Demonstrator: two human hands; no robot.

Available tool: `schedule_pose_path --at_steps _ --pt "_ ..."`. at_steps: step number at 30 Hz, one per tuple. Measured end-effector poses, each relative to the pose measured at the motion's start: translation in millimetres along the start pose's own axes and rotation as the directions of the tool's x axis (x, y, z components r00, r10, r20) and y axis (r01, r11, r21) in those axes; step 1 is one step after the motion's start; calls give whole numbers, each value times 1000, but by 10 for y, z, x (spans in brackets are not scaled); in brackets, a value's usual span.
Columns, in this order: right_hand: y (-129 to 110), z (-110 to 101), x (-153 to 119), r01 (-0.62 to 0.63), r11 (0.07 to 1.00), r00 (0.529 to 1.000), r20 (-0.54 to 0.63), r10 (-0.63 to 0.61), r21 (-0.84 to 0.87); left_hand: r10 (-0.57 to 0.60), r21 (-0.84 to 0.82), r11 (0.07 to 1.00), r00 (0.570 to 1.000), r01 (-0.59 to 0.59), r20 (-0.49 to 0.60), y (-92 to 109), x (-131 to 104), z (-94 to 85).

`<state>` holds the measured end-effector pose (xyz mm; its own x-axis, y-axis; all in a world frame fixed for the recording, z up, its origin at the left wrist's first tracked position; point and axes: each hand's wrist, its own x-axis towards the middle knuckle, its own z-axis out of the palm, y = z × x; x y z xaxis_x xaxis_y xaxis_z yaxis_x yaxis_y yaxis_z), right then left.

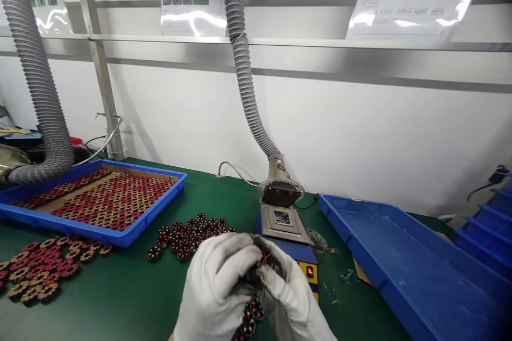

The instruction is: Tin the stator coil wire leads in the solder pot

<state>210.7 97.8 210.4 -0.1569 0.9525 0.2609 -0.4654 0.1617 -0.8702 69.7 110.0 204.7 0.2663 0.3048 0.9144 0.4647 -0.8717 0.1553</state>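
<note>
Both my hands wear white gloves with darkened fingertips, and they meet at the lower middle of the head view. My left hand is closed, its fingers curled toward the other hand. My right hand pinches at the same small piece, a motor stator with red wire, mostly hidden by the fingers. Just beneath the hands lie several black-faced stators on the green table. Behind the hands stands a blue solder pot with a metal top and a lit red switch.
Black-faced stators are heaped left of the pot, red and copper-coloured ones further left. A blue tray holds rows of them. An extraction hose hangs over the pot. Another blue tray and stacked trays stand right.
</note>
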Motion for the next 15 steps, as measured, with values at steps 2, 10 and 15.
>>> schedule_pose_path --at_steps 2,10,15 --pt "73 21 22 -14 994 998 -57 20 107 -90 -179 979 995 98 51 -36 17 4" --pt "132 18 26 -124 973 984 -104 147 197 -593 -558 618 794 554 131 -85 18 -92" --pt "98 44 -40 -160 941 978 -80 192 297 -390 -384 815 901 433 188 -20 39 -82"
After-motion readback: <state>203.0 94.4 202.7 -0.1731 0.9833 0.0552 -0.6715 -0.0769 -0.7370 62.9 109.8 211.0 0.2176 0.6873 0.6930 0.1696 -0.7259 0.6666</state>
